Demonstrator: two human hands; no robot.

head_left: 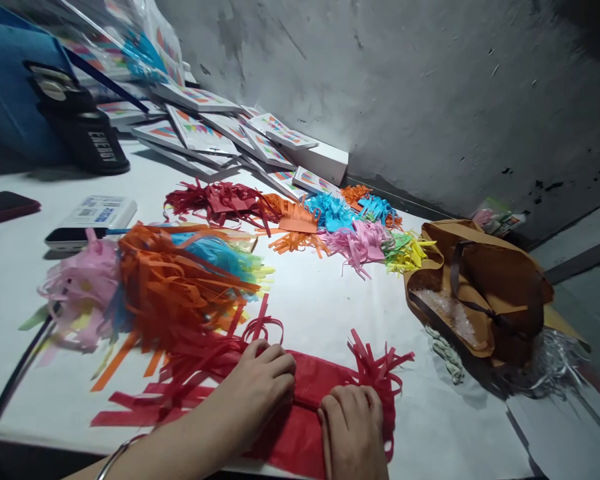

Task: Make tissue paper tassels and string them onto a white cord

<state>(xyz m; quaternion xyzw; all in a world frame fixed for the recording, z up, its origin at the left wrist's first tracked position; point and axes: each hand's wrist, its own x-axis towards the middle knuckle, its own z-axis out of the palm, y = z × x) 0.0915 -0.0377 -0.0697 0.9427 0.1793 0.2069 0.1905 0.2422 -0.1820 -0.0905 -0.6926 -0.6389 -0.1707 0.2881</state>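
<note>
Head view, the only one I have. The bottom edge of the frame cuts off the right hand (353, 427) at the wrist, along with the near part of the red tissue sheet (310, 390). Both hands lie knuckles up on that sheet, close together but not touching. The fingers curl under and hide their tips, so I cannot tell whether they pinch the paper or only press it. The left hand (265, 383) has a thin bangle (116, 456) on its forearm. The sheet lies flat on the white table (320, 300), directly under the hands, with cut fringes sticking out past both.

Just beyond the left hand is a blurred heap of orange fringe (180, 287), with pink fringe (80, 287) further left. Well beyond the hands, smaller tufts of red, orange, blue, pink and yellow form a row (330, 220). A crumpled brown paper bag (485, 287) is to the right of the right hand. Flat white boxes (205, 127) are stacked far off against a rough grey wall (430, 87).
</note>
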